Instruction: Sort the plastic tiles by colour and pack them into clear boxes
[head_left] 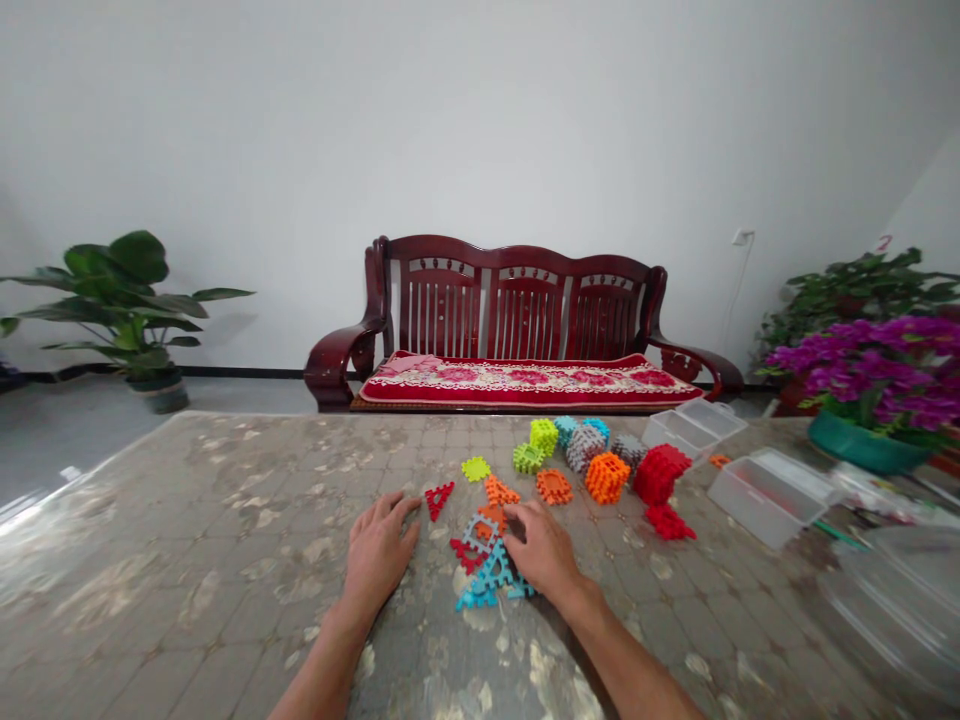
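My left hand (381, 545) rests on the table, fingers loosely apart and holding nothing. Just beyond its fingertips lies a red triangular interlocking piece (439, 499). My right hand (545, 548) reaches over a loose pile of flat toothed pieces, thumb and index finger apart. Its fingertips touch the pile near an orange piece (492, 517); the other fingers are partly hidden. In the pile are a grey square frame (481, 533), a red piece (466, 556) and blue triangular pieces (493, 576). Another orange triangular piece (501, 491) lies at its far end.
A yellow-green piece (475, 468) and an orange square (554, 487) lie beyond the pile. Assembled cubes, including an orange one (607, 478) and a red one (661, 473), stand farther right. Clear plastic boxes (772, 495) and a flower pot (870, 443) occupy the right side.
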